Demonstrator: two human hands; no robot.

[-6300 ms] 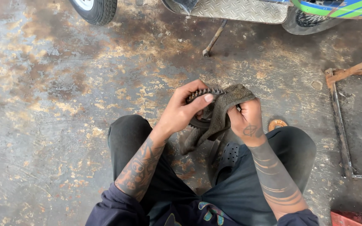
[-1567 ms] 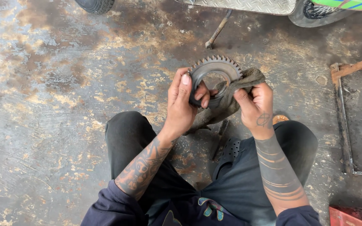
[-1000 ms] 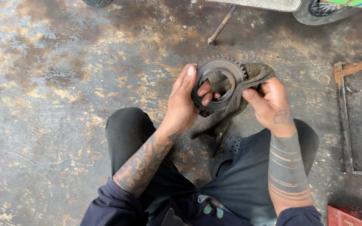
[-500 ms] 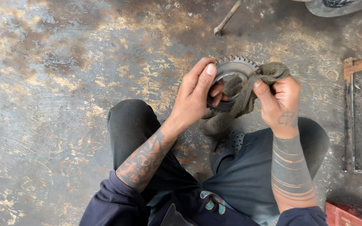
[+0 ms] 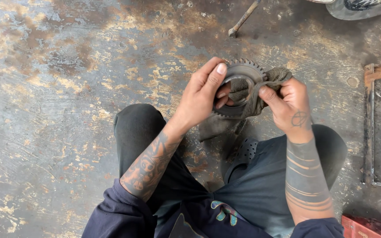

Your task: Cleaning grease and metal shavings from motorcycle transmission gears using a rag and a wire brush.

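Sprocket: toothed grey gear ring [image 5: 242,70] held upright a little above the middle of the frame, between both hands, over the person's knees; its teeth show along the top and lower left edge.
Rag: dirty grey-brown cloth [image 5: 261,88] threaded through the ring's opening and draped over its right side, with a loose end hanging down below the gear.
Left hand: left hand [image 5: 199,94] closed on the gear's left rim, index finger laid along the upper edge, other fingers curled into the opening.
Right hand: right hand [image 5: 287,103] pinched on the rag just right of the gear, thumb pressing the cloth against the ring.
Floor: stained, worn concrete floor [image 5: 58,88] fills the left and top of the frame.
Metal rod: thin rod [image 5: 243,18] lies slanted at the top centre, well apart from the hands.
Metal frame: rusty angle frame [image 5: 369,128] runs down the right edge.
Red box: corner of a red box [image 5: 367,227] at lower right.
Shoe: dark perforated clog [image 5: 243,154] under the gear, between the knees.
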